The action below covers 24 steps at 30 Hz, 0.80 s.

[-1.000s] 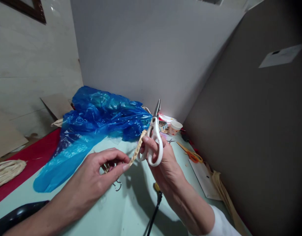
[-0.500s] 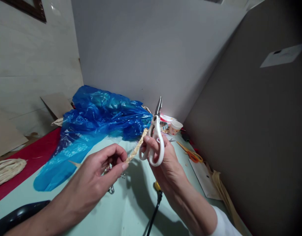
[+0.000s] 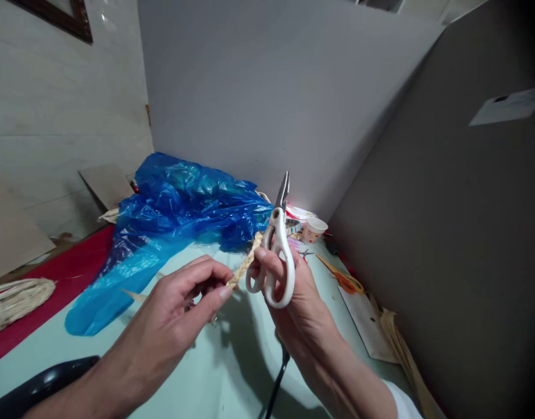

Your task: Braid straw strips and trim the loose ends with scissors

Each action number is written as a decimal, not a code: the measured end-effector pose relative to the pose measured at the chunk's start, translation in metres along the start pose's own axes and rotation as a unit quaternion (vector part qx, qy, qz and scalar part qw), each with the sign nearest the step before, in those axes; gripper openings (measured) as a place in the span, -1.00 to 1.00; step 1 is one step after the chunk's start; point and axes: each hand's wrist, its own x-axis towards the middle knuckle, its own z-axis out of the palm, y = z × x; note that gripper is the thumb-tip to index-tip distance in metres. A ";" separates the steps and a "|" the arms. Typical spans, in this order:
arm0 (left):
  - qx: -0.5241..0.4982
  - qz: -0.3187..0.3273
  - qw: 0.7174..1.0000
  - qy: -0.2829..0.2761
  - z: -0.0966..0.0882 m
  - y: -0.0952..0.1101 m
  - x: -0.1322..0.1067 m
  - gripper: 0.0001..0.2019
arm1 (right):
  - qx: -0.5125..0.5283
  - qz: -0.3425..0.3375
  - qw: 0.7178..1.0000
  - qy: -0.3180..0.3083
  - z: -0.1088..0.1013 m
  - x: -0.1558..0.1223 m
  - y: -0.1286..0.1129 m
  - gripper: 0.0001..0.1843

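Note:
A braided straw-coloured strip (image 3: pixel 245 265) stretches between my two hands above the pale green table. My left hand (image 3: pixel 189 308) pinches its lower end between thumb and fingers. White-handled scissors (image 3: pixel 278 244) sit in my right hand (image 3: pixel 293 285), blades pointing up and away, nearly closed. The strip's upper end lies against the scissors' handles and the right fingers; whether those fingers also grip it is hard to see. Small metal items under the left hand are mostly hidden.
A crumpled blue plastic bag (image 3: pixel 180 203) covers the table's back left. A paper cup (image 3: pixel 314 229), orange-handled scissors (image 3: pixel 343 278) and a white card (image 3: pixel 367 326) lie to the right. A bundle of pale strands (image 3: pixel 21 299) rests on red cloth (image 3: pixel 75 265). Grey panels (image 3: pixel 250 87) stand behind.
The view has shifted slightly, so the surroundings sit a little further right. Both hands keep their hold, and the left fingers have drawn slightly closer to the scissors.

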 end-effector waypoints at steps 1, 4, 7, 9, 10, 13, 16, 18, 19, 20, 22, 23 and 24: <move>0.006 0.002 1.000 0.002 0.000 0.000 0.000 -0.80 | 0.000 0.000 1.000 -0.002 0.001 -0.001 0.000 -0.50; 0.022 0.007 1.000 0.021 -0.002 0.000 0.000 -0.77 | 0.002 0.004 1.000 -0.010 0.003 -0.005 0.001 -0.48; 0.002 -0.024 0.999 0.037 -0.002 0.003 -0.001 -0.74 | 0.000 0.003 1.000 -0.019 0.004 -0.007 0.002 -0.46; -0.016 -0.037 0.998 0.046 0.000 0.005 -0.002 -0.71 | -0.003 0.004 1.000 -0.022 0.004 -0.008 0.002 -0.46; -0.022 -0.037 0.998 0.051 0.001 0.006 -0.002 -0.70 | -0.005 0.006 1.000 -0.023 0.004 -0.008 0.002 -0.46; -0.024 -0.026 0.997 0.067 0.002 0.002 -0.002 -0.72 | -0.017 0.007 1.000 -0.019 0.004 -0.009 0.002 -0.47; -0.019 -0.013 0.996 0.080 0.000 -0.004 0.000 -0.74 | -0.029 0.007 0.999 -0.013 0.005 -0.010 0.002 -0.46; -0.017 0.008 0.997 0.076 -0.002 -0.006 0.002 -0.79 | -0.023 0.001 1.000 -0.016 0.005 -0.011 0.003 -0.48; -0.012 0.022 0.997 0.074 -0.002 -0.006 0.003 -0.83 | -0.018 -0.006 1.000 -0.018 0.004 -0.010 0.003 -0.51; -0.007 0.037 0.997 0.073 -0.003 -0.006 0.004 -0.85 | -0.014 -0.013 1.000 -0.020 0.004 -0.009 0.004 -0.55; 0.000 0.056 0.996 0.073 -0.003 -0.004 0.004 -0.87 | -0.010 -0.029 0.999 -0.019 0.001 -0.006 0.004 -0.60; -0.001 0.059 0.995 0.075 -0.002 -0.004 0.004 -0.87 | -0.010 -0.034 0.999 -0.013 0.000 -0.004 0.003 -0.61; -0.005 0.059 0.995 0.077 -0.002 -0.003 0.004 -0.87 | -0.010 -0.037 0.999 -0.005 -0.001 -0.002 0.002 -0.61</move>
